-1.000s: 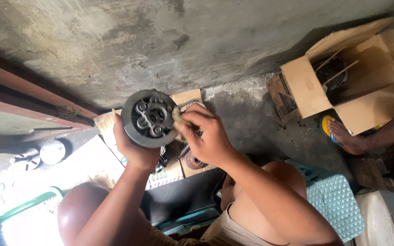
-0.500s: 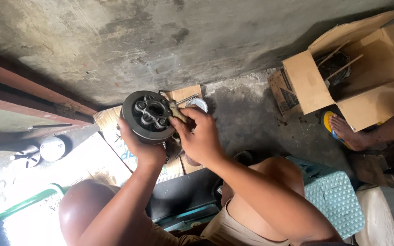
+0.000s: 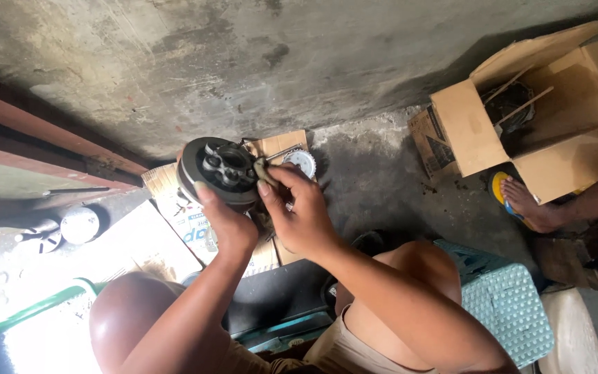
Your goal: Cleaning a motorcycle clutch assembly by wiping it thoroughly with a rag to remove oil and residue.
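The left hand rises from a bare forearm that slants up from the lower left, wrist straight, fingers curled upward and closed around what it grips, thumb tip lying over the near edge of that grip. The right hand comes in from the lower right on a bent arm, palm down, fingers pinched together just right of the left hand's grip.
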